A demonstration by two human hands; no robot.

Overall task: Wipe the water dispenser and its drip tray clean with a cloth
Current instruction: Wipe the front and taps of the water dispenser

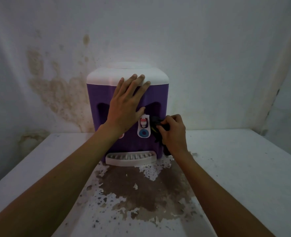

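A purple water dispenser (100, 93) with a white top stands on a white counter against the wall. Its white drip tray (131, 159) juts out at the base. My left hand (126, 103) lies flat and spread on the dispenser's front, fingertips reaching the white top. My right hand (173, 132) is closed around a dark cloth (156, 127) and presses it to the front, right of the white tap (143, 124) with its blue ring. Most of the left tap is hidden behind my left wrist.
The white counter (235, 168) has a large brown patch of peeled paint (138, 189) in front of the drip tray. The wall (55, 86) behind is stained brown to the dispenser's left. A wall corner rises at the far right.
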